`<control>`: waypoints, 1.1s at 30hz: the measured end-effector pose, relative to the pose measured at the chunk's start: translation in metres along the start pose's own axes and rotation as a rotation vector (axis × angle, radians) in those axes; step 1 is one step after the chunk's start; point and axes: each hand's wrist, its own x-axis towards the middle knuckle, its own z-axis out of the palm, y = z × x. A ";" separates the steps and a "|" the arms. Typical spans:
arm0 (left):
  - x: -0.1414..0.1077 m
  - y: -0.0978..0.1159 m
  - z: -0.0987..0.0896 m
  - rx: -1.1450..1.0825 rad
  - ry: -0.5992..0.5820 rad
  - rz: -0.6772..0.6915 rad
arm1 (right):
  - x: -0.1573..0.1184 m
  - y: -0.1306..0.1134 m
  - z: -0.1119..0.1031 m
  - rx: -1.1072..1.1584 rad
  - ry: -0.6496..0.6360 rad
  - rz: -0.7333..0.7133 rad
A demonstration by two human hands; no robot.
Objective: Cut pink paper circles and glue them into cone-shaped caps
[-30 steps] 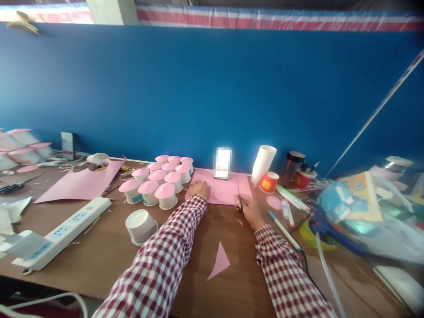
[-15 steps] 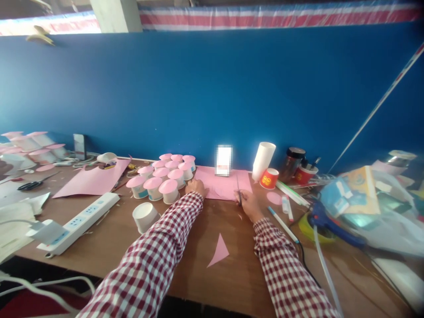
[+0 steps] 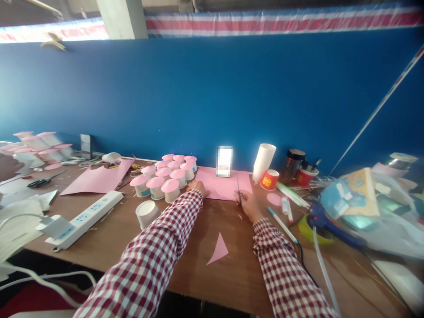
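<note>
A sheet of pink paper lies at the back of the table, against the blue partition. At its left edge my left hand is closed, holding the sheet down; its fingertips are partly hidden. My right hand is closed around a pair of scissors, whose blades point away from me over the right part of the paper. Several white paper cups with pink discs on top stand left of my left hand. In front of them an upturned plain white cup is near my left sleeve.
A triangular pink scrap lies in front. Rightward are stacked white cups, a red cup, markers and a blue glue gun. A power strip and more pink paper lie left; another person's hand shows there.
The view has turned a little to the left, so the things on the left appear shifted rightward. Both hands, the paper and the scissors stay nearly in place.
</note>
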 end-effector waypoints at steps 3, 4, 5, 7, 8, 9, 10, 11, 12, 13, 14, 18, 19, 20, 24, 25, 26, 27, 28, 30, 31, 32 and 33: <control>0.001 0.000 -0.003 -0.039 -0.005 -0.010 | 0.000 0.001 0.000 -0.006 -0.005 -0.011; 0.002 -0.001 -0.004 -0.057 -0.001 -0.012 | 0.000 0.002 0.000 -0.012 -0.007 -0.015; 0.002 -0.001 -0.005 -0.075 0.004 -0.012 | 0.000 0.002 0.000 -0.018 -0.008 -0.017; 0.001 -0.002 -0.007 -0.103 0.014 -0.005 | 0.001 0.004 0.000 -0.026 -0.009 -0.015; 0.000 -0.003 -0.007 -0.112 0.021 0.002 | 0.001 0.004 0.000 -0.028 -0.008 -0.013; -0.001 -0.003 -0.007 -0.119 0.029 0.009 | 0.001 0.005 0.000 -0.027 -0.009 -0.011; -0.002 -0.004 -0.007 -0.128 0.036 0.016 | 0.001 0.005 0.000 -0.027 -0.009 -0.010; -0.003 -0.004 -0.006 -0.136 0.039 0.023 | 0.001 0.005 0.000 -0.028 -0.009 -0.011; -0.004 -0.004 -0.005 -0.143 0.039 0.030 | 0.001 0.005 0.000 -0.030 -0.009 -0.012; -0.005 -0.004 -0.005 -0.148 0.035 0.039 | 0.001 0.005 0.000 -0.031 -0.008 -0.014; -0.006 -0.004 -0.004 -0.151 0.029 0.048 | 0.001 0.005 -0.001 -0.032 -0.008 -0.016; -0.010 -0.004 -0.003 -0.126 0.009 0.070 | 0.002 0.007 -0.001 -0.040 -0.002 -0.029; -0.011 -0.004 -0.003 -0.111 0.003 0.065 | 0.002 0.008 -0.001 -0.042 0.000 -0.032; -0.012 -0.004 -0.004 -0.096 -0.003 0.056 | 0.002 0.008 0.000 -0.042 0.001 -0.034; -0.012 -0.006 -0.008 -0.052 -0.032 0.024 | 0.002 0.008 0.000 -0.037 0.000 -0.029; -0.011 -0.006 -0.009 -0.048 -0.043 0.021 | 0.002 0.008 0.000 -0.036 -0.002 -0.028; -0.009 -0.007 -0.011 -0.044 -0.058 0.021 | 0.002 0.007 0.000 -0.034 -0.005 -0.028; -0.007 -0.008 -0.012 -0.044 -0.075 0.025 | 0.001 0.007 0.001 -0.032 -0.007 -0.027; -0.005 -0.009 -0.013 -0.049 -0.092 0.031 | 0.001 0.007 0.001 -0.031 -0.009 -0.027; -0.001 -0.011 -0.014 -0.072 -0.117 0.049 | 0.002 0.006 0.001 -0.024 -0.012 -0.028; 0.001 -0.012 -0.014 -0.087 -0.121 0.057 | 0.002 0.007 0.001 -0.020 -0.014 -0.030; 0.002 -0.013 -0.014 -0.102 -0.119 0.060 | 0.002 0.007 0.001 -0.018 -0.016 -0.032; 0.003 -0.013 -0.013 -0.117 -0.111 0.057 | 0.002 0.007 0.001 -0.016 -0.018 -0.033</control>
